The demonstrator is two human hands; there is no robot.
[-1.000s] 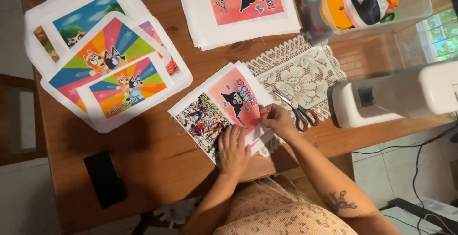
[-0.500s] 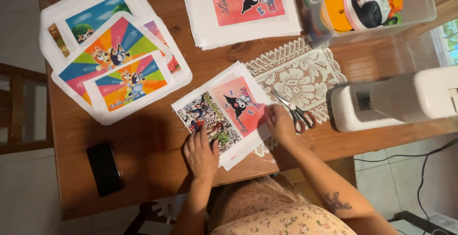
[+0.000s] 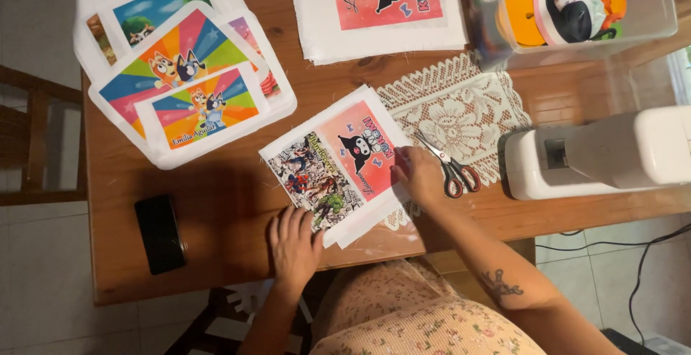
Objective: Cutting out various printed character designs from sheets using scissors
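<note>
Printed white fabric rectangles (image 3: 338,164) — a small stack, the top piece bearing a pink cartoon panel and the one beneath a crowded comic-style picture — lie tilted near the front edge of the brown wooden table (image 3: 216,196), partly over a cream lace doily (image 3: 461,121). The left hand (image 3: 294,247) rests flat on the table at the stack's lower corner, fingers spread slightly apart and pressing down, the fingertips touching the edge of the comic print. The right hand (image 3: 419,175) sits at the stack's right edge, fingers curled together on the cloth border — whether it pinches the fabric cannot be told. Just beside that hand, on the doily, lie scissors with red and black handles (image 3: 452,171), untouched. A white sewing machine (image 3: 604,153) stands to the right, well apart from the stack. Further back sit a pile of rainbow-striped cartoon dog prints (image 3: 180,74), another pile of pink prints (image 3: 381,6) and a clear plastic box of coloured ribbon rolls (image 3: 576,9). A black phone (image 3: 160,234) lies to the left.
</note>
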